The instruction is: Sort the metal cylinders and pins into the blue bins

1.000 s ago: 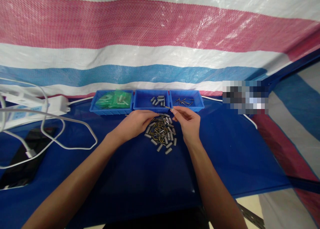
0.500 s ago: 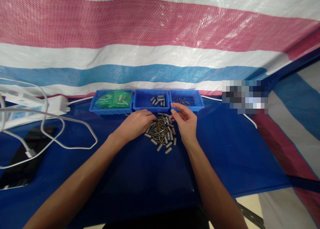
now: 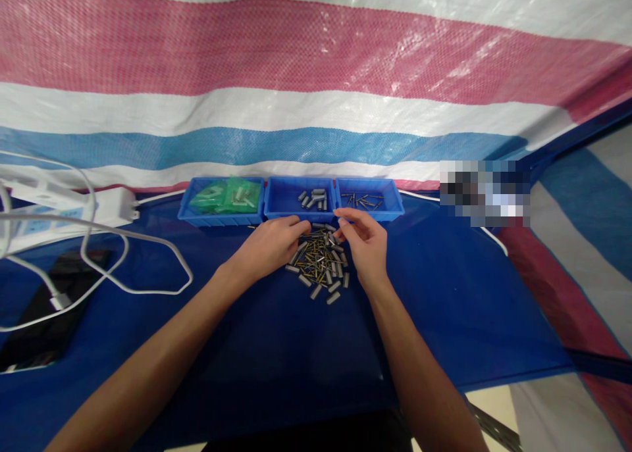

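Observation:
A pile of small grey sleeves and thin brass pins (image 3: pixel 320 262) lies on the blue table cover, between my two hands. My left hand (image 3: pixel 266 247) rests at the pile's left edge with its fingers curled together; whatever they pinch is hidden. My right hand (image 3: pixel 364 245) hovers at the pile's right edge with its fingers stretched out and holds nothing. Just behind stand three blue bins: the left bin (image 3: pixel 217 219) holds green bags, the middle bin (image 3: pixel 281 215) holds grey sleeves, and the right bin (image 3: pixel 391 211) holds pins.
A white power strip (image 3: pixel 111 206) and looping white cables (image 3: pixel 148 268) lie at the left, above a black device (image 3: pixel 44 320). A striped tarp (image 3: pixel 316 77) hangs behind the bins. The table's front right edge (image 3: pixel 518 372) drops off.
One second ago both hands held a thin pin between them near the bins. The right hand has since opened by the right bin and drawn back over the pile. The left hand barely moved.

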{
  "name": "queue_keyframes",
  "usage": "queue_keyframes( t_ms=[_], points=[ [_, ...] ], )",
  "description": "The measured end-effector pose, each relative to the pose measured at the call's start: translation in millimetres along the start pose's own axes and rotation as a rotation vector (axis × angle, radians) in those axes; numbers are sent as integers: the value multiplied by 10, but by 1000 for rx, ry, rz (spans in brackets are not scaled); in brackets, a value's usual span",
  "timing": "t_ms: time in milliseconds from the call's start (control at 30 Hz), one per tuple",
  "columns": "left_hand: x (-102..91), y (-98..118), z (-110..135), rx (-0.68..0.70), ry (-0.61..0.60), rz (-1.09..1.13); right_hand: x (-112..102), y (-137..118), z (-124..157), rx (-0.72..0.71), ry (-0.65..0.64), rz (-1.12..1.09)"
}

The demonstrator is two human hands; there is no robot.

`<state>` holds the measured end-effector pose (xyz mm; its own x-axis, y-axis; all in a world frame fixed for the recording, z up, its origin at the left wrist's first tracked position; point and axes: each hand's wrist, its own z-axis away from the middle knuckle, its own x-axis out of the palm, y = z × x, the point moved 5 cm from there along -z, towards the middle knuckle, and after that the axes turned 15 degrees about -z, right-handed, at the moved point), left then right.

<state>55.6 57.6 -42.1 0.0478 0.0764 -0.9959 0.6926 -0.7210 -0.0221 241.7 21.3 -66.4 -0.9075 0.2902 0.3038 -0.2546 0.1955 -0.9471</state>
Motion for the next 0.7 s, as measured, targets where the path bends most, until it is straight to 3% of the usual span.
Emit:
queue_keyframes(
  t_ms=[167, 467, 700],
  points=[
    [-23, -18, -2, -2, 35, 75, 11, -13, 3, 11, -5, -19],
    [-295, -34, 18, -50, 290, 455, 30, 6, 13, 17, -30, -21],
    [-313, -64, 22, -162, 295, 728, 46, 6, 17, 43, -36, -52]
  ],
)
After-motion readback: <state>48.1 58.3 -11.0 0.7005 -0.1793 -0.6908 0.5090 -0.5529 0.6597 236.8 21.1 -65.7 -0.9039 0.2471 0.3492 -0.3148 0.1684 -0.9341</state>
